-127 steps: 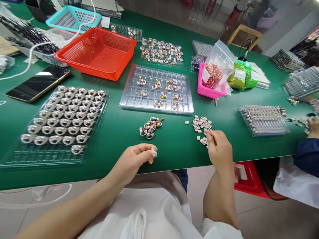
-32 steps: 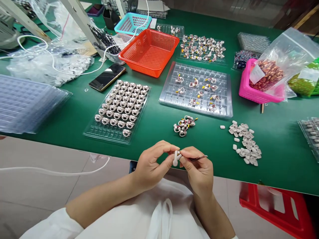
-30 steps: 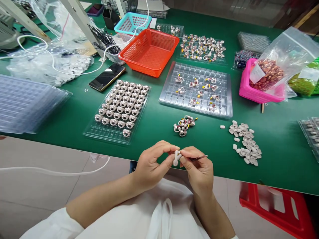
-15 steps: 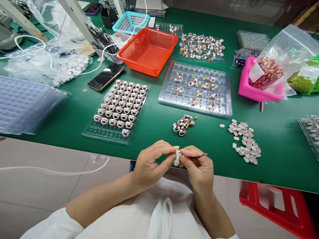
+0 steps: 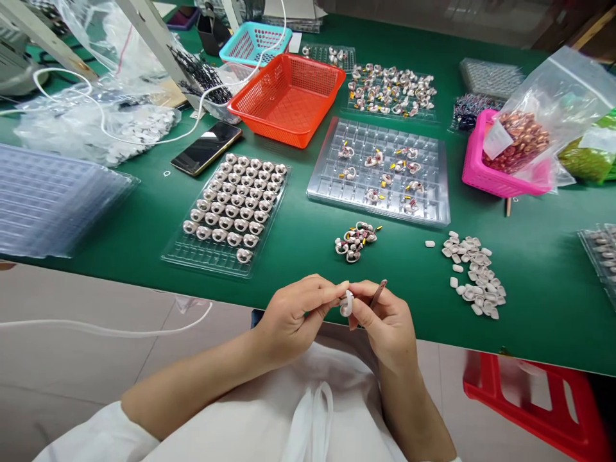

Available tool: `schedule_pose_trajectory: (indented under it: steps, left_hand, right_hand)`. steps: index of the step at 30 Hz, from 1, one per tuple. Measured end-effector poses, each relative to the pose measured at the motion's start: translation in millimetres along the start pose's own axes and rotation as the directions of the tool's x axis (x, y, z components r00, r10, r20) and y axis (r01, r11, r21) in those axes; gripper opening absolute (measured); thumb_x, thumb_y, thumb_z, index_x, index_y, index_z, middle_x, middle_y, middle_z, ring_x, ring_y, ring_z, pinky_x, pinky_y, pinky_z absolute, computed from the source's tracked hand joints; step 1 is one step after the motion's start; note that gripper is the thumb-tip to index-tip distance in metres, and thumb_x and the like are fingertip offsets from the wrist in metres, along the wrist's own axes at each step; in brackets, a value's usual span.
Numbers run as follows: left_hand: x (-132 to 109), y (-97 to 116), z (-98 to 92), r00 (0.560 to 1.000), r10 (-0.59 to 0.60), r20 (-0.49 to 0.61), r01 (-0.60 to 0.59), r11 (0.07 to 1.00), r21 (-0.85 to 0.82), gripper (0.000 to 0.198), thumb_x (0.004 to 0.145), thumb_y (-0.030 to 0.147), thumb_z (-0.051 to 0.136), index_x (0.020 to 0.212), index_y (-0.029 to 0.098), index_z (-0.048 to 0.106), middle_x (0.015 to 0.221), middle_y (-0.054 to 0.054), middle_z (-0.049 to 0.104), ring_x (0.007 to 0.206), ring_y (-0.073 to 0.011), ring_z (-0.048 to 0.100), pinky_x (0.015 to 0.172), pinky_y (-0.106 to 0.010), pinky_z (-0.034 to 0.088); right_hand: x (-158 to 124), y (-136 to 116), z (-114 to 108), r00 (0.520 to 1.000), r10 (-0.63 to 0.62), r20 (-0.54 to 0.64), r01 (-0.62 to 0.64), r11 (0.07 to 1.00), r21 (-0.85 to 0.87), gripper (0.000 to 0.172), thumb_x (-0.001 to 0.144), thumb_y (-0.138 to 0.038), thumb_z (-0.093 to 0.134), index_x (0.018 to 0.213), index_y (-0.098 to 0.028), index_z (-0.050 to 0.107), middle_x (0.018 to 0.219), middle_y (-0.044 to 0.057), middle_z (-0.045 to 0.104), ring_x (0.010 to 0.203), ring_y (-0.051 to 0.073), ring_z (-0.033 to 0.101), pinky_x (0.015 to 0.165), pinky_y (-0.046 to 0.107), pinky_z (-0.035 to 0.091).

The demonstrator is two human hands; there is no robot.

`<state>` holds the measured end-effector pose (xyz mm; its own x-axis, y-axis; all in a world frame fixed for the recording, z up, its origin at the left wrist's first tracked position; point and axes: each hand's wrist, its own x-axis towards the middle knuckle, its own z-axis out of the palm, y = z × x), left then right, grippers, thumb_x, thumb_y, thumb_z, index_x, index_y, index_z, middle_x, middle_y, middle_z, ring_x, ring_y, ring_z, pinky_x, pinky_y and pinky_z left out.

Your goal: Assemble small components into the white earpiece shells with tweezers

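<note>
My left hand (image 5: 293, 314) pinches a small white clip-on earbud (image 5: 346, 304) between thumb and fingertips, just over the table's near edge. From the other side, the thumb and fingers of my right hand (image 5: 387, 327) are closed on the same earbud. A slim brownish metal tool (image 5: 379, 292), possibly tweezers, is also tucked in my right hand, its end pointing up. Beyond my hands lies a small heap of earbud parts (image 5: 356, 241) with yellow tabs. To the right, loose white caps (image 5: 476, 273) are spread on the green table (image 5: 298, 231).
A clear tray (image 5: 206, 253) holds rows of pearly earbud shells, with a phone (image 5: 206, 149) behind it. Another clear tray (image 5: 317, 186) carries several wired parts. Farther back are a red basket (image 5: 289, 102) and a pink basket (image 5: 510, 186). A red stool (image 5: 534, 391) stands below right.
The earbud has been turned between my fingertips. The metal tool in my right hand has swung from nearly level to steeply upright. The table items look unchanged.
</note>
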<state>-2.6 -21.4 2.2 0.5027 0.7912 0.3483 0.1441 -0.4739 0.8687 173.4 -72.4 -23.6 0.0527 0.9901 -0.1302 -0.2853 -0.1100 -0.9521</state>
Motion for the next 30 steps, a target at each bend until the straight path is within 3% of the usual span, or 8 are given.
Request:
schedule_pose_trajectory:
  steps: [11,19,23,26,30]
  left_hand:
    - [2.4,4.8,3.2,1.0,-0.015,-0.018,0.014,0.999,-0.045,0.032,0.092,0.01,0.066,0.12,0.022,0.076,0.087,-0.007,0.078,0.077,-0.0161,0.07,0.072,-0.026,0.058]
    - [6.2,10.9,1.1,0.995,-0.012,-0.095,0.001,0.994,-0.111,0.031,0.092,0.007,0.064,0.114,0.024,0.079,0.078,-0.005,0.074,0.071,-0.0152,0.066,0.065,-0.025,0.056]
    - [6.9,8.9,-2.8,0.992,-0.113,-0.05,0.103,0.981,-0.164,0.027,0.09,0.007,0.066,0.106,0.022,0.081,0.08,-0.006,0.077,0.073,-0.0151,0.068,0.068,-0.025,0.057]
    - [8.6,9.3,-6.2,0.941,-0.33,0.08,0.338,0.888,-0.313,0.018,0.09,0.014,0.068,0.101,0.019,0.082,0.084,-0.006,0.079,0.076,-0.0167,0.072,0.07,-0.026,0.059]
    - [15.9,8.7,-10.9,0.771,-0.546,0.328,0.629,0.573,-0.525,0.018,0.084,0.025,0.077,0.099,0.015,0.076,0.082,-0.006,0.08,0.074,-0.0186,0.074,0.072,-0.031,0.061]
  right_hand:
    - [-5.4,-5.7,-3.6,0.998,-0.062,0.019,0.065,0.985,-0.159,0.015,0.094,-0.031,0.068,0.104,-0.024,0.077,0.084,0.002,0.069,0.057,0.01,0.058,0.05,0.023,0.048]
    - [-5.2,-7.9,6.9,0.973,-0.228,0.021,0.223,0.923,-0.313,0.013,0.096,-0.024,0.064,0.105,-0.022,0.073,0.083,0.003,0.066,0.063,0.012,0.058,0.052,0.024,0.046]
    - [-2.6,-5.0,5.2,0.971,-0.235,0.037,0.234,0.911,-0.341,0.012,0.096,-0.023,0.063,0.104,-0.022,0.072,0.082,0.003,0.065,0.063,0.012,0.058,0.053,0.024,0.046]
    - [-2.1,-8.8,-0.8,0.965,-0.246,0.093,0.262,0.881,-0.393,0.01,0.095,-0.024,0.064,0.102,-0.022,0.07,0.081,0.002,0.065,0.064,0.012,0.058,0.052,0.024,0.045]
    - [-2.1,-20.6,-8.7,0.947,-0.248,0.206,0.32,0.79,-0.523,0.01,0.094,-0.023,0.064,0.103,-0.024,0.068,0.083,0.002,0.067,0.064,0.012,0.059,0.05,0.022,0.044]
